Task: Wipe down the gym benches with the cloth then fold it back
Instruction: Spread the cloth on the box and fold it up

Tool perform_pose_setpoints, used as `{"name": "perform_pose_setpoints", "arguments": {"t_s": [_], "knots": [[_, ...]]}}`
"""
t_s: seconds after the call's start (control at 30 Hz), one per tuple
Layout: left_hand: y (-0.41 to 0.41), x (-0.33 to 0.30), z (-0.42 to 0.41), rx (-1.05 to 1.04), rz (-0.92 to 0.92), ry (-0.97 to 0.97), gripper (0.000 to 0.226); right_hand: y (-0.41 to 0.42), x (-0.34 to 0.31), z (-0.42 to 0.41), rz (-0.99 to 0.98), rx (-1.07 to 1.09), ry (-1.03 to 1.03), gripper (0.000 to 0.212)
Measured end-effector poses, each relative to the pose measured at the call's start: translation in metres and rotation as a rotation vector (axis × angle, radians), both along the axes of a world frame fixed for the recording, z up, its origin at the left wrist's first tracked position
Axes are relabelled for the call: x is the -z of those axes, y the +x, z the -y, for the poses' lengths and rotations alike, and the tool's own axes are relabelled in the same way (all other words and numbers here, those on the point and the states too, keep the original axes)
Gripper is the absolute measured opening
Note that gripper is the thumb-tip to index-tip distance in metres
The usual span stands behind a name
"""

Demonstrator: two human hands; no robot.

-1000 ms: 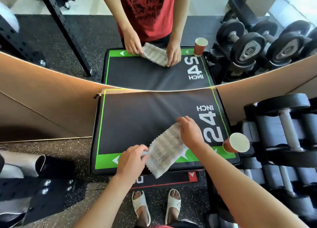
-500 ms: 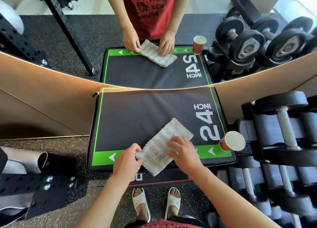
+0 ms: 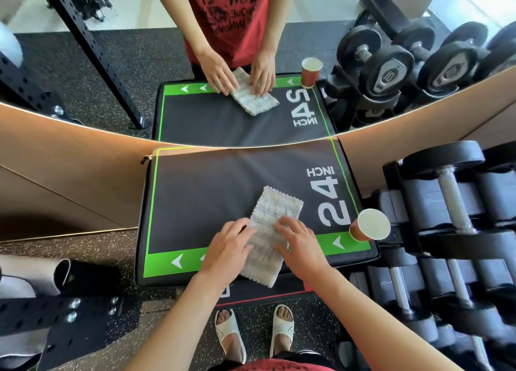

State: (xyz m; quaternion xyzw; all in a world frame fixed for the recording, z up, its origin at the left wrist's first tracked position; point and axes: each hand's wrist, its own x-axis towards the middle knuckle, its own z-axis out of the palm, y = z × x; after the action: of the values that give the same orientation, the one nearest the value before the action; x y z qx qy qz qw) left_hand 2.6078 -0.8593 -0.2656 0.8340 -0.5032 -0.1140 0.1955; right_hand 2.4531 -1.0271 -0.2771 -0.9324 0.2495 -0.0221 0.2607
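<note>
A black padded worktop (image 3: 195,197) with a bright green border carries the things; white arrowheads sit in the green band along its near edge. The left hand (image 3: 227,252) lies flat on the left side of the cloth (image 3: 269,232), its fingers (image 3: 245,229) straight and slightly spread, pressing down rather than pinching. The cloth, a pale speckled strip with zigzag edges, lies folded near the middle of the near edge, angled toward the far right, its near end hanging just over that edge. The right hand (image 3: 300,245) rests on the cloth's right side, fingers (image 3: 284,224) spread and flat on the fabric. Right of the cloth, large white print on the worktop reads "24 INCH", turned sideways. At the near right corner stands a red-brown paper cup (image 3: 368,225) with a white inside. Beyond the right edge, dark dumbbells (image 3: 452,192) sit on a rack; faint lettering on their ends is probably a brand, too small to read.
</note>
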Motion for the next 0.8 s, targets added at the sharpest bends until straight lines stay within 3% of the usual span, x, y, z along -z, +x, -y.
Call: {"name": "perform_pose_setpoints", "arguments": {"t_s": [0.13,0.4,0.8], "knots": [[0.003,0.008,0.014,0.073,0.019,0.081,0.043,-0.004,0.004,0.002,0.011,-0.047,0.012,0.051],[-0.024,0.014,-0.008,0.031,0.037,-0.022,0.029,-0.024,0.002,0.010,0.033,-0.210,0.021,0.057],[-0.079,0.019,-0.026,-0.010,0.079,-0.055,0.049,-0.072,0.011,0.003,0.086,-0.358,-0.004,0.056]]}}
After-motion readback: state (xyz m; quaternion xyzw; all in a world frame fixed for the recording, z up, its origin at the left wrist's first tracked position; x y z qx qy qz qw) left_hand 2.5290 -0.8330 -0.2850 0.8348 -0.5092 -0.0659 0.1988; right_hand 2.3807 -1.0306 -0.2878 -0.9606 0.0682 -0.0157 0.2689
